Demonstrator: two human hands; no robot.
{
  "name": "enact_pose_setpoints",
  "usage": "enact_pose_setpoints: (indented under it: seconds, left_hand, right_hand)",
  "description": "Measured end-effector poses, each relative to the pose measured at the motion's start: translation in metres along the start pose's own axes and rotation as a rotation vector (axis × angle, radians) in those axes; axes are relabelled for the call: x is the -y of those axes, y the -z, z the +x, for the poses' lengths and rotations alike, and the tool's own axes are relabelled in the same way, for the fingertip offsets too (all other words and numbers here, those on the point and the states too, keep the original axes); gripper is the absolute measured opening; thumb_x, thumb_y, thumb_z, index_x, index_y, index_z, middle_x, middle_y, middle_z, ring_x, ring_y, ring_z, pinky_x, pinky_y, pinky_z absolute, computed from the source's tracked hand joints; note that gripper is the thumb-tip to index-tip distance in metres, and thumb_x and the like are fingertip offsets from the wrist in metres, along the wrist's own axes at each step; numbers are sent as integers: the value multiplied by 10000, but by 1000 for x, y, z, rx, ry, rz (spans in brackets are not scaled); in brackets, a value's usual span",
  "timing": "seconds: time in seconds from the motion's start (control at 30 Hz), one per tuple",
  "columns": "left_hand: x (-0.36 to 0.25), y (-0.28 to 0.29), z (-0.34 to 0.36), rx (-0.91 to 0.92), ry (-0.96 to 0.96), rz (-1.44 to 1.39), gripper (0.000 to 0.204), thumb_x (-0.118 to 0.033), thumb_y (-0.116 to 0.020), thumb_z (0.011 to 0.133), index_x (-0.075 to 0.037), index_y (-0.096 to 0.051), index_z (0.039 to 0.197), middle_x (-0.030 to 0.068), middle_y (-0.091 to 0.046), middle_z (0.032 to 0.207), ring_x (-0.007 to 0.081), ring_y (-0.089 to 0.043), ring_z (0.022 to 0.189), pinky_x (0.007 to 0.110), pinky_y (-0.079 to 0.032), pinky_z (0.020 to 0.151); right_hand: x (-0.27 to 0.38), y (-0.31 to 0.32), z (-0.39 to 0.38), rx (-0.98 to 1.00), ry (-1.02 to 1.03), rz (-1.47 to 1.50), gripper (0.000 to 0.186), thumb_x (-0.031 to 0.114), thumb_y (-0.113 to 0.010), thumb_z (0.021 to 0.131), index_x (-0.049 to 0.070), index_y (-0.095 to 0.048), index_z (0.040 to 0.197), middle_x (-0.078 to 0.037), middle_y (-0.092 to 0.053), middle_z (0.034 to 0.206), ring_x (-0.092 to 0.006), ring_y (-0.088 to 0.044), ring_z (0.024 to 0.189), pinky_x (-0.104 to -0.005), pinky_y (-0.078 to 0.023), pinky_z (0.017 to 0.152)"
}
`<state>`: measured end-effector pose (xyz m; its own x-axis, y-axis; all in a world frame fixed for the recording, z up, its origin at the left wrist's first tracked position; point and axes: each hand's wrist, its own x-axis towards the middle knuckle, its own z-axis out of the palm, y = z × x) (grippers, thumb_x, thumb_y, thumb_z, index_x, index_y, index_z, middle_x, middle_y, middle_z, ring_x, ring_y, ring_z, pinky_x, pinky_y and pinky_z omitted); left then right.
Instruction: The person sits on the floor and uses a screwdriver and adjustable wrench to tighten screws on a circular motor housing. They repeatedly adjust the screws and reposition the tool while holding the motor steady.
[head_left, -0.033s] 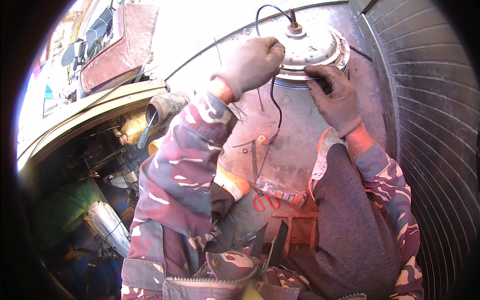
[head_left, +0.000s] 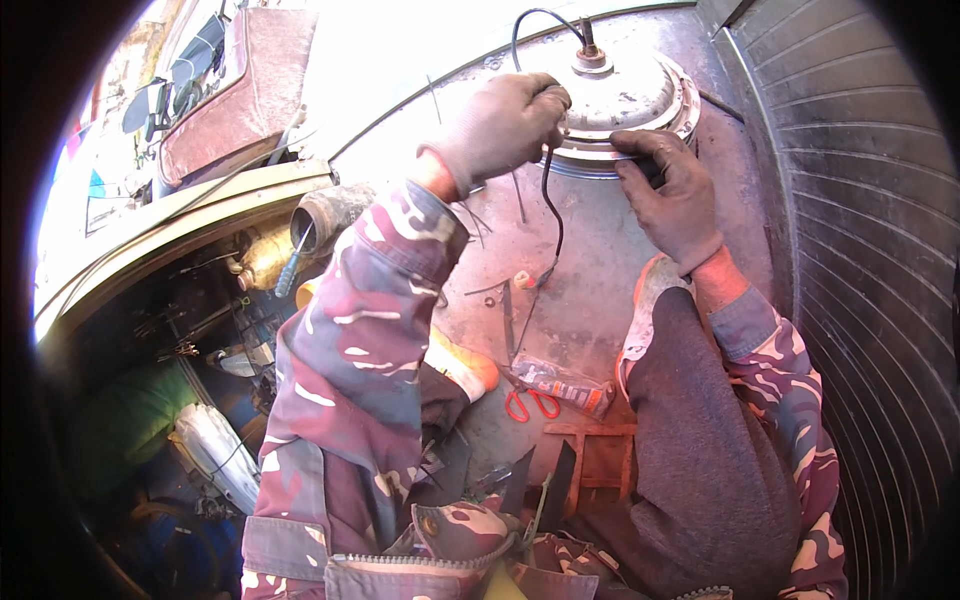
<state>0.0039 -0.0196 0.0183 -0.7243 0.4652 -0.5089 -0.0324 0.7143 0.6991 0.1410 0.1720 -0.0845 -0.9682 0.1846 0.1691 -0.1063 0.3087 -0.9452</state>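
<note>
A pale round hub motor [head_left: 640, 100] lies flat on the metal floor, its threaded axle [head_left: 589, 45] upright and a black cable [head_left: 516, 35] curving from it. My left hand [head_left: 500, 125], in a thin grey glove, is closed at the left edge of its rim. Whatever its fingertips pinch is hidden behind the knuckles. Below that hand the cable's lower length [head_left: 553, 205] hangs down onto the floor. My right hand [head_left: 675, 195], in a dirty glove, has bent fingers on the near rim, with the thumb below them.
Red-handled scissors [head_left: 532, 404] and a plastic packet [head_left: 565, 385] lie between my feet, near a reddish metal frame [head_left: 590, 430]. Small loose parts [head_left: 522, 281] are scattered farther ahead. At left are a metal cylinder [head_left: 335, 215] and a screwdriver [head_left: 288, 272]. A ribbed dark wall [head_left: 860, 200] stands right.
My left wrist and sleeve have shifted slightly to the left, while the fingers stay at the rim. The right hand and the hub motor look almost unchanged.
</note>
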Motion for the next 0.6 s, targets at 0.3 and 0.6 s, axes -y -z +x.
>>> enact_pose_setpoints:
  seconds: [0.3, 0.6]
  left_hand:
    - [28, -20, -3, -114, -140, -514, 332, -232, -562, 1154, 25, -759, 1228, 95, -781, 1030, 129, -730, 874, 266, -590, 786]
    - [29, -10, 31, 86, -45, -716, 362, -274, -540, 1165, 21, -739, 1099, 95, -790, 1005, 149, -740, 805, 269, -588, 684]
  right_hand:
    - [-4, 3, -4, -14, -56, 36, 206, 88, -776, 960, 66, -787, 1165, -86, -770, 1099, -172, -763, 922, -309, -617, 798]
    - [-3, 3, -3, -17, -76, 29, 216, 84, -782, 944, 63, -791, 1160, -89, -774, 1102, -191, -767, 962, -322, -618, 837]
